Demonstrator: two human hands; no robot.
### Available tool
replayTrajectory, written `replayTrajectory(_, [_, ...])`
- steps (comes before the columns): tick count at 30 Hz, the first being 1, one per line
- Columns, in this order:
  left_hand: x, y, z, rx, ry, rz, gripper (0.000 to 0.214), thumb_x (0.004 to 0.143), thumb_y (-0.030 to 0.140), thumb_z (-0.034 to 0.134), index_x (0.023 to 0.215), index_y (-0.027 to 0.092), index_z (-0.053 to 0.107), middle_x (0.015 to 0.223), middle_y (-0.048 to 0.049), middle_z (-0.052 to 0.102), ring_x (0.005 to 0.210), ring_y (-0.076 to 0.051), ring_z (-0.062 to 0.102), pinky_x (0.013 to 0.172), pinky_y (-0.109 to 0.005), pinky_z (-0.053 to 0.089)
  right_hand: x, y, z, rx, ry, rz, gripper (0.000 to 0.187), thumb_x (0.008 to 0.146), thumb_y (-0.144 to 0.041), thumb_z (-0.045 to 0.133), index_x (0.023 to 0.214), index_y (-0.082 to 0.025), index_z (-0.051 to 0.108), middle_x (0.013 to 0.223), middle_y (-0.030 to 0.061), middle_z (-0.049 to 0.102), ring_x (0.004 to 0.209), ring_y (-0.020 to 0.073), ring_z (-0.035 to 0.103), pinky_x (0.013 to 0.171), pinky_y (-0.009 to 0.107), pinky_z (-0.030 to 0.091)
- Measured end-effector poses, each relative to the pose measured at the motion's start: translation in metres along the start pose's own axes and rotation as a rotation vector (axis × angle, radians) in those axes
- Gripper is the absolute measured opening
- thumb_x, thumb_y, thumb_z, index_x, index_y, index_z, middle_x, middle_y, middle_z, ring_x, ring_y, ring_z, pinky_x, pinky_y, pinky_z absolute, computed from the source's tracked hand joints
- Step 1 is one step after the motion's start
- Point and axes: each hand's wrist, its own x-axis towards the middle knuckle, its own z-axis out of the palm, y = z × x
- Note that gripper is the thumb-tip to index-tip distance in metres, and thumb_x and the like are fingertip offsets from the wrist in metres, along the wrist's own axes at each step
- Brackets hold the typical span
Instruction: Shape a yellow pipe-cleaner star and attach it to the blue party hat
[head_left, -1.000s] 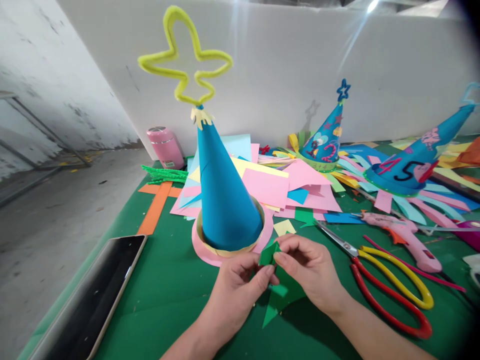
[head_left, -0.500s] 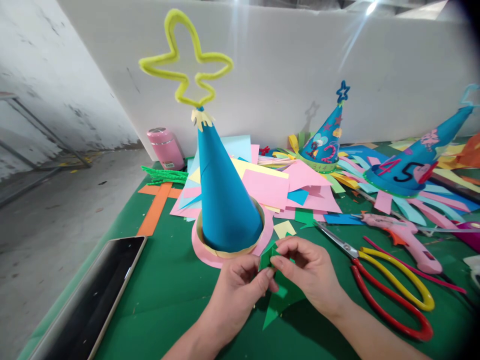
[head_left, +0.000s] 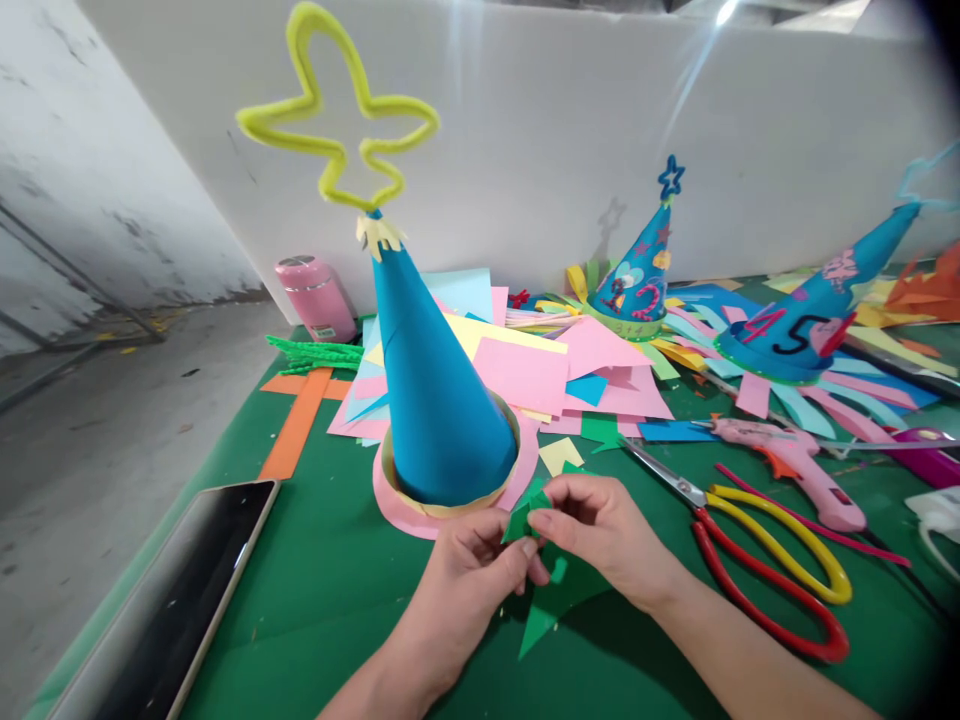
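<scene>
My left hand (head_left: 469, 580) and my right hand (head_left: 607, 535) meet low in the middle, both pinching a piece of green paper (head_left: 551, 600) with pointed corners, held just over the green table mat (head_left: 322, 600). Directly behind my hands stands a tall blue paper cone hat (head_left: 427, 400) on a pink ring, topped by a yellow pipe-cleaner star (head_left: 337, 120). The fingers of both hands are closed on the paper's upper edge.
Red and yellow scissors (head_left: 765, 560) and a pink glue gun (head_left: 787, 465) lie at the right. Loose coloured paper sheets (head_left: 570, 370), two decorated cone hats (head_left: 637, 280) (head_left: 810, 320), a pink bottle (head_left: 307, 295), an orange strip (head_left: 296, 425), a dark tablet (head_left: 172, 600) at left.
The view has shifted slightly, so everything sits a little further left. My hands keep pinching and working the green paper in nearly the same spot.
</scene>
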Motion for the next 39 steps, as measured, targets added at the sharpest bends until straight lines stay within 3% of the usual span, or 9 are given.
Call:
replayTrajectory(2, [0.0004, -0.0014, 0.0002, -0.031, -0.016, -0.013, 0.014, 0.073, 0.025, 0.060, 0.066, 0.013, 0.063, 0.054, -0.0005, 0.061, 0.051, -0.009, 0.045, 0.049, -0.021, 0.033, 0.0008, 0.0000, 0.0004, 0.060, -0.035, 0.012, 0.018, 0.077, -0.027, 0.059, 0.064, -0.016, 0.053, 0.051, -0.0023, 0.060, 0.049, 0.0117, 0.060, 0.049, 0.023, 0.044])
replayTrajectory(17, [0.0021, -0.0020, -0.0008, -0.158, -0.104, -0.099, 0.014, 0.076, 0.022, 0.055, 0.070, 0.013, 0.064, 0.058, -0.0016, 0.062, 0.054, -0.010, 0.047, 0.054, -0.023, 0.035, 0.0026, -0.0021, -0.0052, -0.025, 0.090, 0.074, 0.023, 0.068, -0.026, 0.066, 0.055, -0.015, 0.051, 0.049, -0.0040, 0.057, 0.044, 0.0067, 0.050, 0.044, 0.019, 0.037])
replayTrajectory(23, [0.0023, -0.0024, -0.0008, -0.152, -0.123, -0.106, 0.015, 0.076, 0.024, 0.056, 0.070, 0.013, 0.064, 0.057, -0.0011, 0.062, 0.054, -0.010, 0.048, 0.053, -0.022, 0.034, 0.0028, -0.0011, -0.0044, 0.025, 0.051, 0.088, 0.025, 0.069, -0.026, 0.065, 0.054, -0.015, 0.049, 0.047, -0.0044, 0.057, 0.044, 0.0087, 0.055, 0.045, 0.020, 0.040])
replayTrajectory(28, [0.0023, -0.0014, 0.0007, -0.054, -0.102, -0.082, 0.019, 0.074, 0.027, 0.060, 0.062, 0.013, 0.062, 0.054, 0.0003, 0.059, 0.052, -0.009, 0.045, 0.052, -0.022, 0.033, 0.0033, -0.0012, -0.0011, 0.136, -0.051, 0.063, 0.023, 0.075, -0.025, 0.060, 0.059, -0.017, 0.046, 0.045, -0.0044, 0.059, 0.044, 0.0131, 0.062, 0.045, 0.022, 0.046])
replayTrajectory(39, [0.0008, 0.0001, 0.0049, -0.145, -0.052, -0.086, 0.014, 0.071, 0.026, 0.063, 0.065, 0.014, 0.063, 0.056, -0.0001, 0.062, 0.052, -0.009, 0.046, 0.053, -0.022, 0.034, 0.0018, -0.0015, 0.0003, 0.095, 0.020, 0.036, 0.020, 0.076, -0.024, 0.060, 0.060, -0.015, 0.051, 0.048, -0.0043, 0.058, 0.041, 0.0085, 0.057, 0.043, 0.019, 0.043])
